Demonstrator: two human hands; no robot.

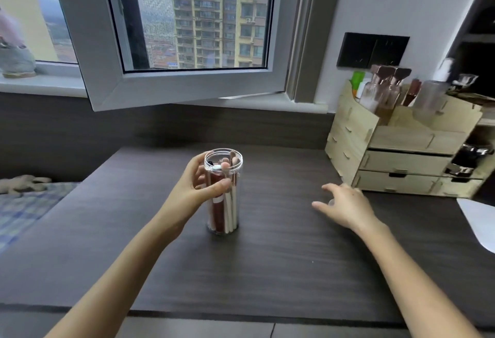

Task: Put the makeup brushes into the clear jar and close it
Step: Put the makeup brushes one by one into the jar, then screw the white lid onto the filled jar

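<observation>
A tall clear jar (223, 211) stands upright on the dark wood table (267, 257), its mouth uncovered. Several makeup brushes (229, 203) with white and dark red handles stand inside it, tips near the rim. My left hand (198, 185) is wrapped around the jar's upper left side. My right hand (345, 203) hovers low over the table to the right of the jar, fingers spread. A small clear object, perhaps the lid, shows faintly under its fingers; I cannot tell whether the hand touches it.
A wooden drawer organizer (401, 155) with bottles stands at the back right. An open window sash (171, 83) overhangs the table's far edge. A white object (479, 219) lies at the right edge. Checked bedding (29, 203) is at the left.
</observation>
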